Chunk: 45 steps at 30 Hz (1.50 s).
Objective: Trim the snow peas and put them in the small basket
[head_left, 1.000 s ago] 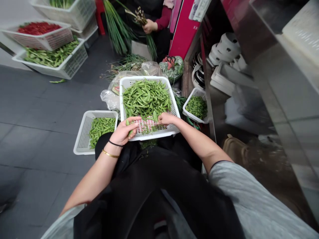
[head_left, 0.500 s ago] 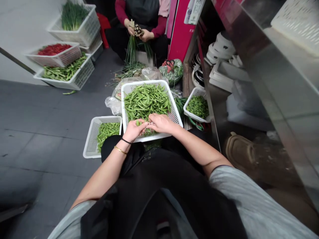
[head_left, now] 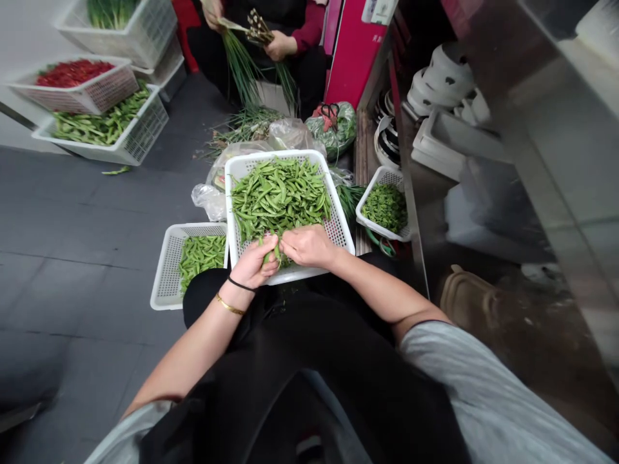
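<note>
left hand (head_left: 261, 263), fingers clamped on few green pods (head_left: 277, 251), above near edge of white basket (head_left: 336, 229); right hand (head_left: 308, 246) just beside, fingers pinched together, cannot tell on what. pod heap (head_left: 280, 193) toward far edge. basket over knees (head_left: 202, 291): leg shift could tip it, spilling heap.

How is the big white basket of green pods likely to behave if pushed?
The white basket should stay stiff, since it looks molded in hard plastic. It may tip, as it seems perched on the knees. The loose green pods, heaped toward its far side, would probably slide if it tilts.
</note>
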{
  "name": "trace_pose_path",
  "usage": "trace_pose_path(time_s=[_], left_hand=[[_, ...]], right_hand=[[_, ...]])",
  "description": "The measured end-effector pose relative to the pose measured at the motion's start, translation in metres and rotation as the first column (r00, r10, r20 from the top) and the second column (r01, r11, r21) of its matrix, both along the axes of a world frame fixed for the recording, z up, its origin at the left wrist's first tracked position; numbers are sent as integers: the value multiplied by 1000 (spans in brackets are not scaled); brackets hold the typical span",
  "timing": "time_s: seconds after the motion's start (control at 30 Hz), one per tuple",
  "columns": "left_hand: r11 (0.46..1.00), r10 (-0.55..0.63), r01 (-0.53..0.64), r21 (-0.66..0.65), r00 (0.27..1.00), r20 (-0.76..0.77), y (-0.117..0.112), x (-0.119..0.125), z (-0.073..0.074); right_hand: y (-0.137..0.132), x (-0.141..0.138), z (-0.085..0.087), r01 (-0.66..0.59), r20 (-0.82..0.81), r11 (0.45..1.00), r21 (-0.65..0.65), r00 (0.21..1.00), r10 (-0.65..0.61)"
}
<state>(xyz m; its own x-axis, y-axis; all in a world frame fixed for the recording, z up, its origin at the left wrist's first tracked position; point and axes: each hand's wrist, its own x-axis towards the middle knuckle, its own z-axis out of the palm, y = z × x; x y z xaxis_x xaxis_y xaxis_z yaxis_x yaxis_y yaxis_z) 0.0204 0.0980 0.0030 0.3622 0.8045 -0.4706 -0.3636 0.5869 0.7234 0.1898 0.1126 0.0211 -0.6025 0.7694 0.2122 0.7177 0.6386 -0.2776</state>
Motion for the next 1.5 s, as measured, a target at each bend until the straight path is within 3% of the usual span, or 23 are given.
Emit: trace_pose_path(time_s=[0.13,0.2,0.3,0.47,0.57,0.63,0.7,0.8,0.83,0.87,0.9,0.93,1.0,1.03,1.07,1.1,1.17,1.23,1.3,1.4,1.5], left_hand=[[964,236,-207,165,955,-182,5,-10,-12],[941,285,-211,266,918,-277,8,-14,-14],[925,257,-125,358,900,-352,9,-11,-15],[918,210,-66,391,917,-338,3,-3,-12],[919,121,53,392,906,-405,-1,-11,-9],[897,-7,220,383,874,-486,-3,-20,-7],[845,-205,419,332,828,-521,-3,-27,-5],[689,-569,694,210,697,-437,-4,-30,-4],[651,-642,738,179,660,-389,-5,-29,-5],[645,-673,748,158,654,-346,-6,-27,-5],[688,-651,711,149,694,-307,-8,-23,-6],[769,-573,622,147,773,-272,-10,-19,-7],[933,-299,330,143,933,-203,-13,-9,-11],[976,-146,170,135,974,-172,-13,-6,-13],[991,-15,35,126,988,-157,-14,-3,-15],[990,90,-70,126,983,-161,-13,-3,-18],[963,248,-218,160,946,-207,-10,-10,-23],[915,387,-342,214,893,-231,-5,-23,-25],[884,453,-412,220,872,-185,-2,-37,-24],[948,306,-301,106,952,-30,-2,-48,-19],[996,76,-80,33,990,120,-7,-45,-14]], right_hand=[[4,35,-17,61,-136,986,-154,987,-83],[9,48,-17,22,-170,955,-297,983,-75],[15,43,-17,-41,-205,907,-419,977,-51],[11,10,-33,-72,-157,932,-355,987,16],[1,9,-41,-139,-328,888,-439,945,-15],[-6,14,-41,-244,-450,788,-566,892,-47],[-10,20,-37,-359,-507,634,-685,859,-62],[-10,23,-29,-495,-505,356,-792,860,73],[-8,22,-26,-513,-497,294,-807,857,132],[-7,20,-24,-511,-484,282,-812,859,165],[-6,16,-23,-486,-460,339,-806,874,159],[-6,11,-23,-424,-424,461,-780,899,110],[-8,1,-26,-189,-341,746,-639,938,-54],[-9,-3,-29,-68,-308,840,-539,944,-121],[-11,-5,-32,12,-278,894,-449,948,-153],[-11,-5,-35,40,-247,921,-389,958,-146],[-9,2,-40,-31,-164,926,-376,986,-34],[-1,15,-44,-111,-34,883,-455,994,107],[14,27,-49,-83,146,833,-547,970,193],[41,36,-61,174,433,837,-519,898,82],[63,32,-74,350,533,842,-411,841,-90]])
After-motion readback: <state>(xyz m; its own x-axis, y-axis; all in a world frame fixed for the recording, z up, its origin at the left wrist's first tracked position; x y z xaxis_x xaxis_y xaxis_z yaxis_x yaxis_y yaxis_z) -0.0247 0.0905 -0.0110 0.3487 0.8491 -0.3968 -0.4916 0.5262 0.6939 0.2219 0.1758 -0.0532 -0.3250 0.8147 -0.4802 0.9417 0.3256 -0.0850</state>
